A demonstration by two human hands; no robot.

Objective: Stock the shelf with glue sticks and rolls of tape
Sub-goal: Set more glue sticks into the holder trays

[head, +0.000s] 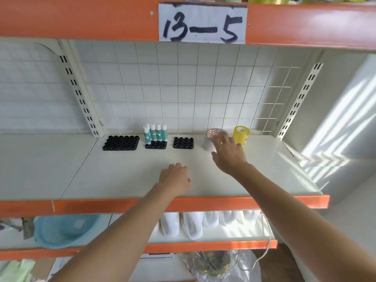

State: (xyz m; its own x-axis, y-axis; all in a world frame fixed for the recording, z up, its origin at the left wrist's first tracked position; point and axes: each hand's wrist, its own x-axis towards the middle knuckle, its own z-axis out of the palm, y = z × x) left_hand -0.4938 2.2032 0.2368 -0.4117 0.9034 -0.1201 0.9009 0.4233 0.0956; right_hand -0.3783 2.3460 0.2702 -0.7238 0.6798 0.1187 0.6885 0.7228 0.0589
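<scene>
Several white-and-teal glue sticks (155, 132) stand upright in the back row of a small black holder (155, 145) at the rear of the white shelf (126, 171). A white tape roll (211, 137) with a red-printed core stands at the back right, and a yellow tape roll (241, 135) is right beside it. My right hand (228, 154) reaches to the white roll with fingers spread, fingertips at its front. My left hand (176, 177) lies on the shelf surface near the middle, fingers curled under, holding nothing.
A larger black holder (121, 142) and another small one (183, 142) sit unfilled at the back. An orange lip (203, 203) edges the shelf front. Below are white pouches (192, 224) and a blue basin (65, 231). A "13-5" label (202, 22) hangs on the shelf above.
</scene>
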